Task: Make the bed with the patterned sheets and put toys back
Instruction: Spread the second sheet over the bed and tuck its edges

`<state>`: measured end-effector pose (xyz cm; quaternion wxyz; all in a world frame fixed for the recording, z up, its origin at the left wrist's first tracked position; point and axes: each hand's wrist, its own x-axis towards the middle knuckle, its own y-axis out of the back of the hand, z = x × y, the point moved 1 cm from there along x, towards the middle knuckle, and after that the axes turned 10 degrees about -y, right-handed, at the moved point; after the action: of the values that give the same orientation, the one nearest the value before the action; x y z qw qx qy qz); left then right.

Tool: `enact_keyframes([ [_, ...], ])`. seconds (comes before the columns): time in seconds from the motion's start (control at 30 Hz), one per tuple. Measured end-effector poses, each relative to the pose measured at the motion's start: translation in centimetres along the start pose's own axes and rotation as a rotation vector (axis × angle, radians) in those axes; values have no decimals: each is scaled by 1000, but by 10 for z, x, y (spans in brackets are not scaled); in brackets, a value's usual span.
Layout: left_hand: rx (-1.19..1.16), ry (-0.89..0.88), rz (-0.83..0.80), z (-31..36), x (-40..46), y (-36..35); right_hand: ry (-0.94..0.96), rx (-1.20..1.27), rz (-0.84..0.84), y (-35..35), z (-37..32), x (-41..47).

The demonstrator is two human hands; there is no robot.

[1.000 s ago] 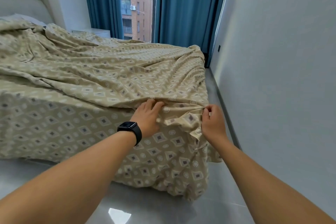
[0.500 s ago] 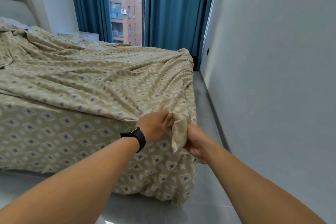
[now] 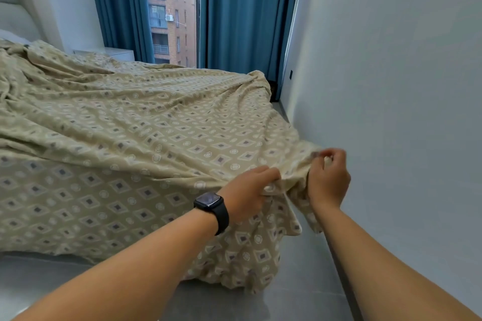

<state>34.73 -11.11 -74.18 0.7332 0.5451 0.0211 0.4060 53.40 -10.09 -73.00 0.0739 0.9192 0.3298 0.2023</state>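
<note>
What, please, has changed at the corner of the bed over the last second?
The right hand has drawn the patterned sheet corner out toward the wall, spreading the bunched fold. The left hand keeps its grip beside it. The rest of the sheet lies wrinkled as before.

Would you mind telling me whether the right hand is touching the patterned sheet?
Touching: the head view shows the right hand with its fingers curled round a bunched corner of the patterned sheet.

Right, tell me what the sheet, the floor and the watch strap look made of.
Patterned sheet: thin woven fabric, probably cotton; it wrinkles softly.
Floor: grey glossy tile, apparently; it shows faint reflections.
Watch strap: matte black, likely silicone; smooth, no weave.
</note>
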Motion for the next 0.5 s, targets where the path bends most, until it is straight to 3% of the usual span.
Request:
enact_keyframes([
  [0.1, 10, 88, -169, -11, -6, -7, -143, -701, -342, -6, 36, 7],
  [0.17, 36, 119, -271, -13, -10, -8, -55, -929, -527, -8, 41, 3],
  [0.3, 140, 242, -259, -19, -16, 7, 399, -632, -842, -20, 27, -17],
  [0.4, 163, 422, -130, -39, -23, 18, 394, -468, -1009, -28, 17, -44],
  [0.5, 195, 468, -54, -46, -28, 17, 457, -538, -974, -36, 16, -58],
])
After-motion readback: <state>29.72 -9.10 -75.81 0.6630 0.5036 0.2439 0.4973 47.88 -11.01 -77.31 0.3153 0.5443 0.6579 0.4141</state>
